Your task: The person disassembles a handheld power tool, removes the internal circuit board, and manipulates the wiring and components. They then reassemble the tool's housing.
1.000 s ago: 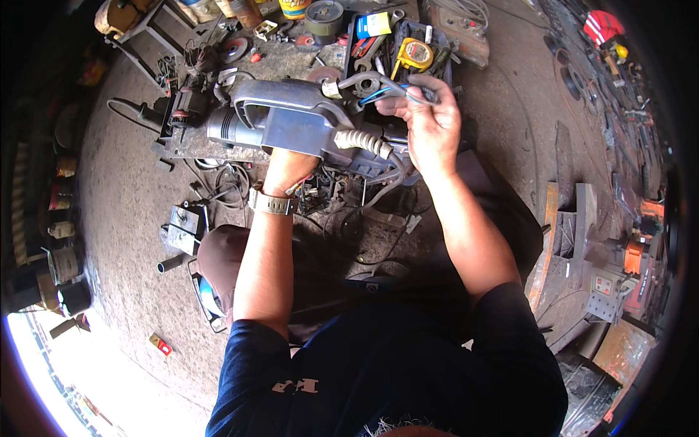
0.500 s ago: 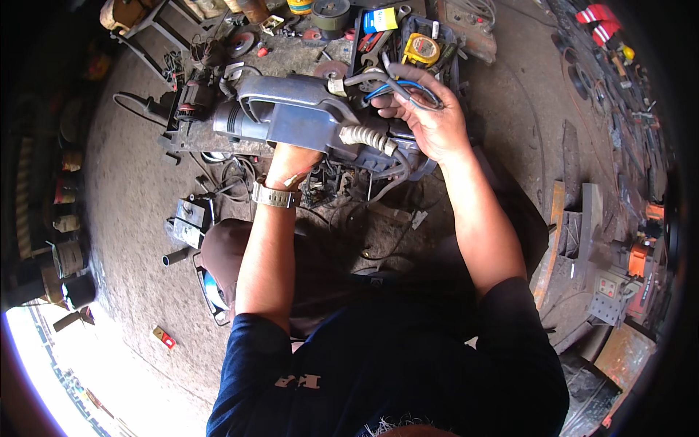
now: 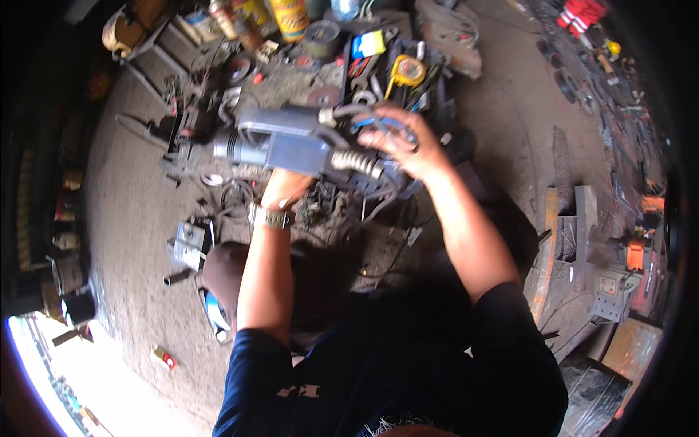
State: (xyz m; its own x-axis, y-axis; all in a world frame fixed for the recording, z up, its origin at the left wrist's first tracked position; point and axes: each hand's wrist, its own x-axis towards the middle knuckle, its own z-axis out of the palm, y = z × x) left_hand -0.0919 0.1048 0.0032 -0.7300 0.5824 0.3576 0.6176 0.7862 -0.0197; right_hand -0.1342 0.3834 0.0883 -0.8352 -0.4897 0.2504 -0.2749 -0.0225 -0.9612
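Observation:
A bulky grey power tool (image 3: 297, 153) lies across the middle, with a loop-shaped handle and a ribbed, light-coloured cable sleeve (image 3: 355, 163). My left hand (image 3: 291, 182), a metal watch on its wrist, reaches beneath the tool's body and holds it from the near side; its fingers are hidden behind the housing. At the tool's right end my right hand (image 3: 409, 151) is closed around a grey cable (image 3: 354, 109) with a blue wire (image 3: 376, 122) showing beside it. Motion smears the right fingertips.
Behind the tool stands a black toolbox (image 3: 445, 93) with wrenches and a yellow tape measure (image 3: 409, 71). Bottles and a tub (image 3: 321, 38) line the far side. A metal frame (image 3: 156, 69) is at far left. Steel pieces (image 3: 584, 226) lie on the right floor.
The whole view has shifted and blurred slightly. My right hand has moved left and down, its fingers drawing in on the cable. My left hand stays under the tool.

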